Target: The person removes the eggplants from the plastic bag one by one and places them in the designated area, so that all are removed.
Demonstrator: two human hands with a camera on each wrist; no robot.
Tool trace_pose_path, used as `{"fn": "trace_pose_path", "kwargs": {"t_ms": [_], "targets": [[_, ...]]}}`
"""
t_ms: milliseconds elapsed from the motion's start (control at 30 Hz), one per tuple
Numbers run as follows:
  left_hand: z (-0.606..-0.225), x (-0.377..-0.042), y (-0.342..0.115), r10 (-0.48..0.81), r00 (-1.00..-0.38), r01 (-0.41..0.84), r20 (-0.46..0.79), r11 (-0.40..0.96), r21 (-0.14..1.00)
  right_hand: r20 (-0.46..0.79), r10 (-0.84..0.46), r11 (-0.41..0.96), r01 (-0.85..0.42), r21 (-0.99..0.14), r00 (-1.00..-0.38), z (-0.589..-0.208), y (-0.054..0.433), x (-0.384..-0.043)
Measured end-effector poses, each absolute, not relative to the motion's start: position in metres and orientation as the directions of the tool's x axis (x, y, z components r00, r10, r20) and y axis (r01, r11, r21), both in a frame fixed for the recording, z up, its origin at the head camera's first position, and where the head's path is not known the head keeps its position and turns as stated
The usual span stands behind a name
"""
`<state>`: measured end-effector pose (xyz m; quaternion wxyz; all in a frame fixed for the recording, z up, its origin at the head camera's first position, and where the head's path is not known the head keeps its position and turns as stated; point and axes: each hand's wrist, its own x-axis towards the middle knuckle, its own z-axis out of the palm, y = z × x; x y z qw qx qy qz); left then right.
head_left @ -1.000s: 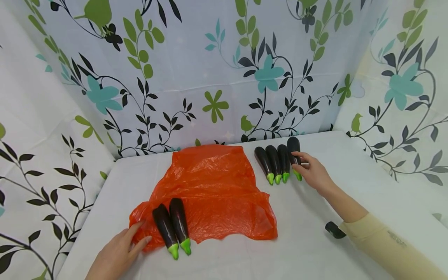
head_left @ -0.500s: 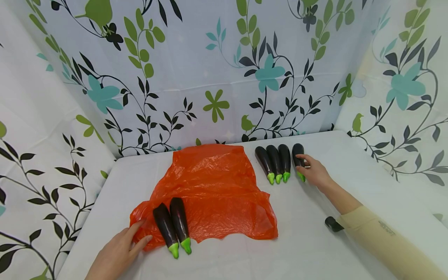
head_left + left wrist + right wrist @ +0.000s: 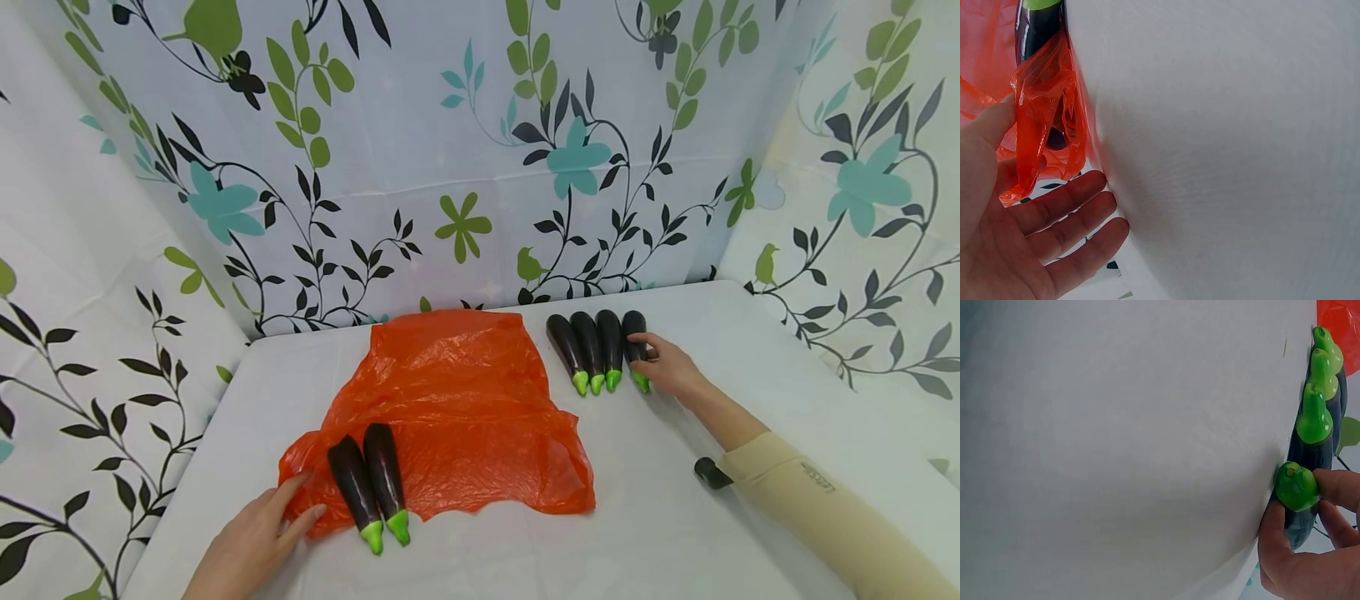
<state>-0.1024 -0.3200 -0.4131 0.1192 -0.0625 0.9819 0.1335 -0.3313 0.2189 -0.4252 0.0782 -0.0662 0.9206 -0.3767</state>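
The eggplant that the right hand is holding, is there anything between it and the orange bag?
Yes. The right hand grips the rightmost eggplant, and three more eggplants lie side by side between it and the orange bag. Past them there is only bare table.

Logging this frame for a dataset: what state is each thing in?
orange plastic bag: spread flat, crumpled, on the table.
two eggplants: lying on the bag's near edge.
row of four eggplants: lying side by side.
left hand: fingers straight, resting on the bag's corner.
right hand: gripping the rightmost eggplant.
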Motion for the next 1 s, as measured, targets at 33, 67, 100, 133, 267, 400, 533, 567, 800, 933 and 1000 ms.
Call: {"fn": "trace_pose_path", "kwargs": {"t_ms": [33,67,100,133,267,400,533,567,800,933,1000], "targets": [[-0.413,-0.102,-0.32,-0.091,-0.964,-0.155,-0.251,0.956,0.248,-0.098,-0.182,0.706,-0.061,-0.706,-0.978,-0.425,0.219,-0.331],[-0.413,-0.102,-0.32,-0.09,-0.964,-0.154,-0.251,0.956,0.248,-0.101,-0.184,0.705,-0.06,-0.707,-0.978,-0.425,0.218,-0.331],[-0.413,-0.102,-0.32,-0.09,-0.964,-0.155,-0.251,0.956,0.249,-0.103,-0.189,0.704,-0.062,-0.707,-0.977,-0.425,0.218,-0.331],[-0.413,-0.102,-0.32,-0.09,-0.964,-0.154,-0.251,0.956,0.249,-0.105,-0.191,0.704,-0.061,-0.708,-0.976,-0.425,0.218,-0.331],[-0.413,-0.102,-0.319,-0.09,-0.964,-0.154,-0.25,0.955,0.251,-0.108,-0.197,0.696,-0.061,-0.716,-0.974,-0.423,0.218,-0.33],[-0.413,-0.102,-0.319,-0.089,-0.964,-0.154,-0.249,0.955,0.252,-0.115,-0.194,0.689,-0.052,-0.723,-0.974,-0.422,0.218,-0.329],[-0.413,-0.102,-0.319,-0.088,-0.965,-0.151,-0.246,0.956,0.251,-0.118,-0.181,0.69,-0.041,-0.723,-0.976,-0.419,0.22,-0.328],[-0.413,-0.101,-0.319,-0.088,-0.966,-0.15,-0.245,0.957,0.25,-0.117,-0.179,0.688,-0.039,-0.725,-0.977,-0.417,0.221,-0.327],[-0.414,-0.102,-0.32,-0.088,-0.966,-0.149,-0.242,0.957,0.247,-0.102,-0.17,0.655,-0.035,-0.755,-0.98,-0.405,0.219,-0.32],[-0.414,-0.102,-0.32,-0.091,-0.964,-0.154,-0.249,0.957,0.247,-0.087,-0.177,0.634,-0.046,-0.772,-0.98,-0.399,0.212,-0.311],[-0.414,-0.102,-0.32,-0.093,-0.963,-0.157,-0.252,0.956,0.249,-0.071,-0.185,0.62,-0.06,-0.782,-0.98,-0.396,0.207,-0.304]]}}
